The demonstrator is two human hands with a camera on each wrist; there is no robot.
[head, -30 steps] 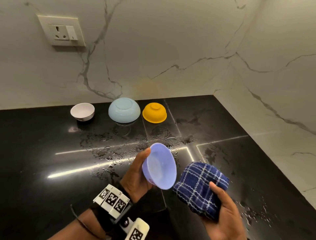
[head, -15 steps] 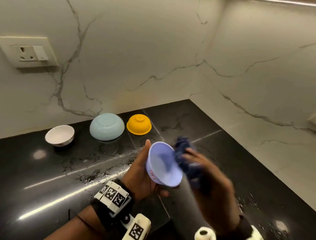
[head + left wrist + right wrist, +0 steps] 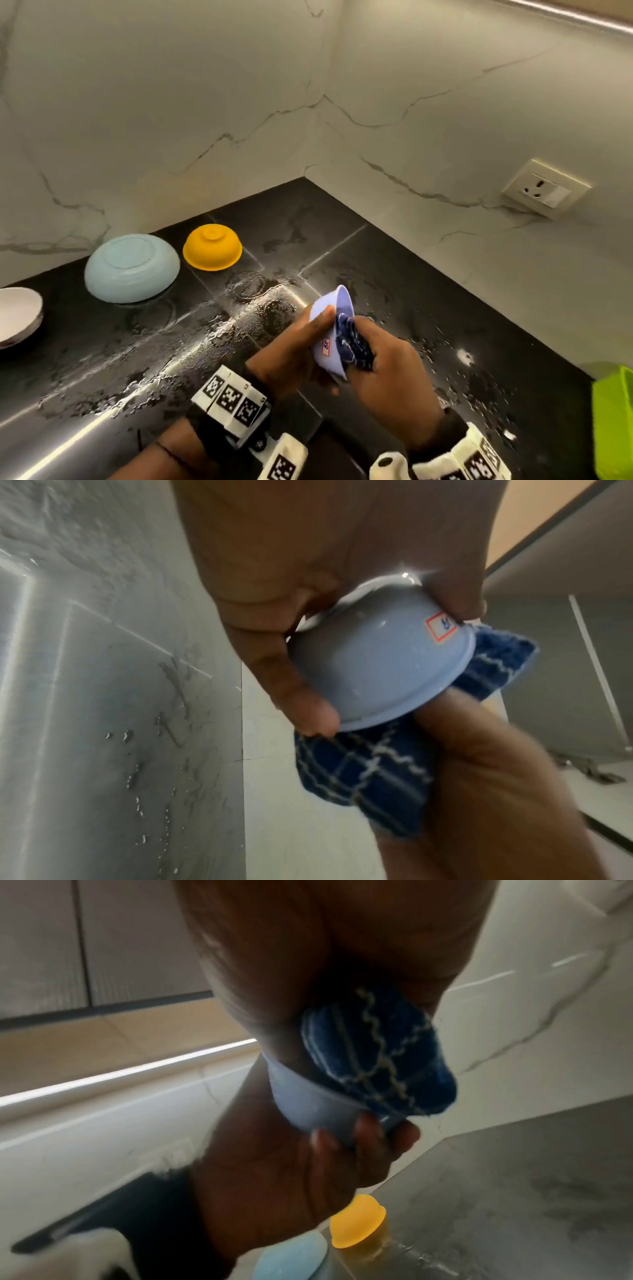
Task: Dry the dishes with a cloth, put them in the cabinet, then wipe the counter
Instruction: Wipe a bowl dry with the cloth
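Note:
My left hand grips a small lilac bowl by its outside, thumb on the rim, above the wet black counter. A white price sticker shows on the bowl's wall. My right hand holds a bunched blue checked cloth pushed into the bowl's mouth. Cloth hangs out below the rim, and a wad bulges from the bowl. On the counter at the back lie an upturned pale blue bowl, an upturned yellow bowl, and a white bowl at the left edge.
Marble walls meet in a corner behind the counter, with a wall socket on the right wall. Water pools and droplets cover the middle of the counter. A bright green object stands at the right edge.
My right hand brought the cloth from beside the bowl into its mouth. The bowl has turned more edge-on, and the view has swung right.

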